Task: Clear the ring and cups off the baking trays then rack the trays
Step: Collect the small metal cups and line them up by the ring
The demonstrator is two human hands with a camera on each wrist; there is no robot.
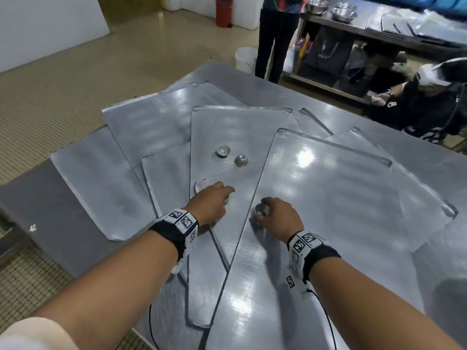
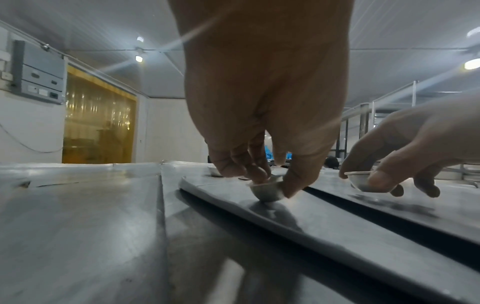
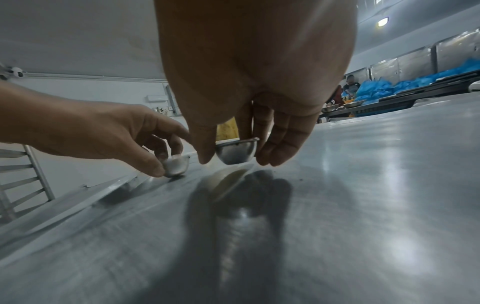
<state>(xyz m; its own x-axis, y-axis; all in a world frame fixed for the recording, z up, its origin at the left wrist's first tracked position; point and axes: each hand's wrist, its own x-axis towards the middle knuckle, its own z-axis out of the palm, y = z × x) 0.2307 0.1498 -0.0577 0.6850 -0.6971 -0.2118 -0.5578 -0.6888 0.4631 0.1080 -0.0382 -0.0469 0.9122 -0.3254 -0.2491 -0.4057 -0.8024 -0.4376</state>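
The step in hand is the clearing of the cups. The left hand (image 1: 211, 202) pinches a small metal cup (image 2: 266, 190) between thumb and fingertips; in the left wrist view its base looks to be on or barely above the narrow tray (image 1: 214, 248). The right hand (image 1: 276, 215) grips a second cup (image 3: 236, 153), fingers curled round its rim, and in the right wrist view this cup hangs just clear of the big top tray (image 1: 341, 198).

Taking that top tray as the landmark: the left hand's cup lies just beside its left edge, and two more cups stand beyond the hands, left of the tray's far corner, one upright (image 1: 223, 150) and one upside down (image 1: 241, 160), close together on a lower tray (image 1: 240, 127). No ring shows in any view.

The trays lie fanned and overlapping on the desk (image 1: 252, 79), none racked yet. A ladder-like rack frame (image 3: 26, 176) shows at the left of the right wrist view.

The next move probably calls for lifting both cups clear and setting them off the trays, then fetching the other two. The cups are light, smooth and round-bottomed, so they would likely roll if put down carelessly.
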